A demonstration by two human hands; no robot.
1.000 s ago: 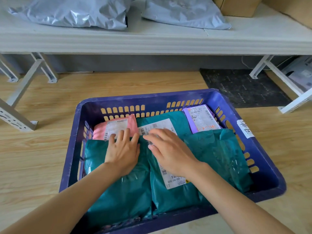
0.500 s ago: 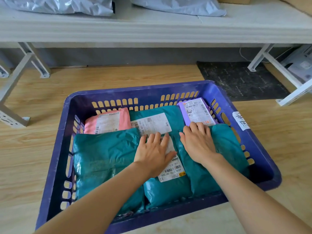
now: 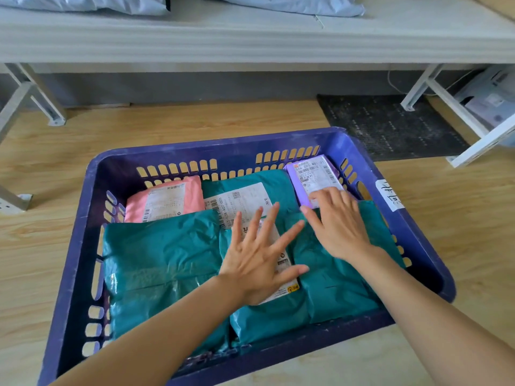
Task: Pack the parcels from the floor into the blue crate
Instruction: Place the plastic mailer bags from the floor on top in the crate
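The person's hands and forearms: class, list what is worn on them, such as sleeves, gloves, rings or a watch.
Nothing worn shows. The left hand and right hand are ungloved, with no rings on the fingers; both forearms are bare to the frame edge, without sleeve, watch or bracelet.

Both bare forearms are being extended into the frame, the left from the lower left corner and the right from the lower right edge. The left hand [image 3: 257, 263] is being held open and palm down at the centre of the frame, its fingers [image 3: 269, 221] being splayed wide and straight toward the upper right, the thumb being stretched out to the right. The right hand [image 3: 340, 229] is being laid flat, palm down, just right of centre, its straight fingers being pointed up and slightly left.
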